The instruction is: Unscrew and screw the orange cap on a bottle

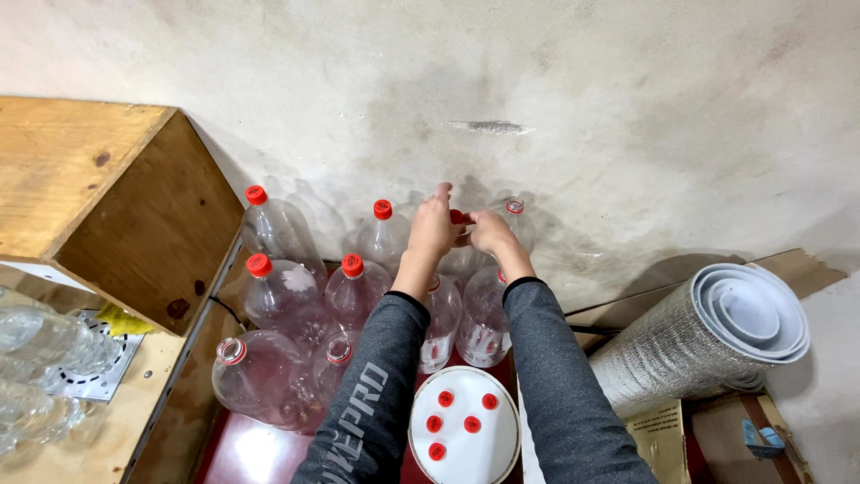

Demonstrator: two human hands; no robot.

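Between both hands (461, 229) — red cap (457, 216), pinched.

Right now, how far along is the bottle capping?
Done: four clear bottles already wear red caps, such as the back-left bottle. In hand: the left hand and right hand meet over a red cap on a back-row bottle. Left: at least three bottles look uncapped, such as the open bottle at front left. Four loose caps wait in the white dish.

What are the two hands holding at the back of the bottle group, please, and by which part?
Both the left hand and right hand meet at a red cap atop a clear bottle; exact finger grip unclear.
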